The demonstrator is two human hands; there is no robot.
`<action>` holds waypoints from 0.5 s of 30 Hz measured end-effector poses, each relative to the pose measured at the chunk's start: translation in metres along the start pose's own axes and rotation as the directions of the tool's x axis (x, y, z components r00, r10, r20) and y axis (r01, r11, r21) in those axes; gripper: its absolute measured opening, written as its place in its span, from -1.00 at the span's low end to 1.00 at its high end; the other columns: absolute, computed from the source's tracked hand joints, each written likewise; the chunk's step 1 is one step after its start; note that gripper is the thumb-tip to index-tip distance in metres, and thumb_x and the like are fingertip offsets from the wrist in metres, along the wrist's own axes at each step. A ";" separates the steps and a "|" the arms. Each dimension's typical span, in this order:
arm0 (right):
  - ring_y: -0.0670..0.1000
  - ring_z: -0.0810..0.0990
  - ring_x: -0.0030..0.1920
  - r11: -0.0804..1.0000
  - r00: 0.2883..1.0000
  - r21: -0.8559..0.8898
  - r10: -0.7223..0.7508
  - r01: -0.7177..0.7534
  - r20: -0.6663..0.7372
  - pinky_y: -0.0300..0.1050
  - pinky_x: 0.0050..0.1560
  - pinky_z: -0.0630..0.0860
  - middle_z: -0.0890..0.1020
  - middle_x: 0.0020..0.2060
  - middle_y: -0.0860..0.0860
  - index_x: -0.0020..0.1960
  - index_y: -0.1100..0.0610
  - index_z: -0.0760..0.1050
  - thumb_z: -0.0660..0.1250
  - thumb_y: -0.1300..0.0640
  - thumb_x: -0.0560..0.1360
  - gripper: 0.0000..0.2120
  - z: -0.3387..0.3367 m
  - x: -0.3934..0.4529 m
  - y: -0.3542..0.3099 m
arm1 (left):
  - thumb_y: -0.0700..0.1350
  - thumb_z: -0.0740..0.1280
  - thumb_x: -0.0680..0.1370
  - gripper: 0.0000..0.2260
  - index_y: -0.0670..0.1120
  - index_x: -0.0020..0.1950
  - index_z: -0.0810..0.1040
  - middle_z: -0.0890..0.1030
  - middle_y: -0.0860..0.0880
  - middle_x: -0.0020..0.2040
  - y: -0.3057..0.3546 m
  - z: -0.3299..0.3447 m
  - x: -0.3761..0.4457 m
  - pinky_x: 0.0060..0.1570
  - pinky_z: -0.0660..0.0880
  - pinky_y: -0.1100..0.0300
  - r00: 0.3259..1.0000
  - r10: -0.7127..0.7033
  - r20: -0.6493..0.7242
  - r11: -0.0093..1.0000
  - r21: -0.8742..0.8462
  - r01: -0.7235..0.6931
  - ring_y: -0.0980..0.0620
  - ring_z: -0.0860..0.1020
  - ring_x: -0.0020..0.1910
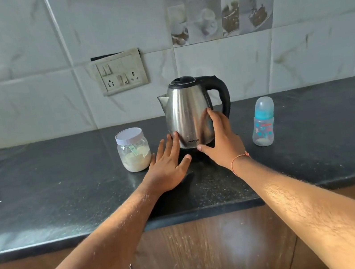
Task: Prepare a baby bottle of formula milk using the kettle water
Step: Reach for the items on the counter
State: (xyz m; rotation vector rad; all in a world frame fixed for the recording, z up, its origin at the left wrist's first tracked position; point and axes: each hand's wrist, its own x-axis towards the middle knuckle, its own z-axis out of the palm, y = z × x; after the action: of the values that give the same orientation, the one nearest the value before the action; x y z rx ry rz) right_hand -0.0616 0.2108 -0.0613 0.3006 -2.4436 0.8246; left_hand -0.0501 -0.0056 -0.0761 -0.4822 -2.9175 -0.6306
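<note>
Both hands spread open on the desk (pixel 61 177): left hand (pixel 167 166) beside kettle (pixel 188 113), right hand (pixel 222 141) touching it. Nothing poured yet; next, probably uncap bottle (pixel 263 122).

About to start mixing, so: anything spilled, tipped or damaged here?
Nothing spilled or tipped. The only oddity: the off-white wall switch plate hangs crooked, with a dark gap above it.

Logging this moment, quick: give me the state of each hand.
Left hand: open, fingers spread, holding nothing, fingertips at the kettle base.
Right hand: open, holding nothing, fingers laid against the kettle's side.
</note>
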 end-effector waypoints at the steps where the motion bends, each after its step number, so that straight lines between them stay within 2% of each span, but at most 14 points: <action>1: 0.22 0.56 0.44 1.000 1.000 0.002 0.001 -0.001 0.000 0.12 0.16 0.69 0.08 0.72 0.01 0.75 -0.03 -0.05 0.61 -0.02 0.51 0.07 0.001 0.001 0.000 | 0.27 0.01 0.77 -0.30 0.20 0.74 -0.38 -0.30 0.09 0.78 0.000 0.000 0.001 0.70 -0.25 -0.16 1.000 0.001 -0.002 1.000 -0.003 -0.001 0.01 -0.32 0.75; 6: 0.22 0.59 0.40 1.000 1.000 0.008 0.021 -0.021 0.022 0.12 0.17 0.68 0.08 0.71 0.01 0.75 -0.03 -0.05 0.59 -0.02 0.54 0.04 0.000 -0.001 -0.001 | 0.24 0.04 0.78 -0.31 0.20 0.76 -0.33 -0.24 0.10 0.80 0.001 0.000 -0.001 0.73 -0.16 -0.18 1.000 -0.004 -0.023 0.999 -0.046 0.003 0.00 -0.25 0.77; 9: 0.22 0.60 0.40 0.998 0.998 0.026 0.052 -0.053 0.040 0.12 0.23 0.66 0.09 0.71 0.01 0.74 -0.04 -0.03 0.57 -0.02 0.55 -0.01 -0.004 -0.007 -0.002 | 0.18 0.08 0.79 -0.32 0.16 0.79 -0.27 -0.16 0.06 0.81 0.004 -0.002 -0.007 0.74 -0.09 -0.13 0.998 0.006 -0.062 0.999 -0.046 -0.009 -0.04 -0.19 0.79; 15: 0.14 0.48 0.53 0.993 0.995 0.061 0.098 -0.100 0.028 0.06 0.43 0.55 0.15 0.69 -0.01 0.72 -0.03 0.05 0.51 -0.04 0.61 -0.13 -0.025 -0.032 -0.003 | 0.10 0.13 0.79 -0.37 0.03 0.82 -0.03 0.04 0.07 0.81 0.010 -0.005 -0.026 0.73 0.02 -0.02 0.978 0.077 -0.193 0.997 0.014 -0.076 -0.05 -0.02 0.79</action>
State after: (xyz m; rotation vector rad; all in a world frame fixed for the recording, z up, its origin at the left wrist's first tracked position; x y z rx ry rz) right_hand -0.0236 0.2250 -0.0611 0.2150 -2.4763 0.9463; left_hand -0.0221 -0.0065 -0.0729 -0.4994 -2.7040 -0.6200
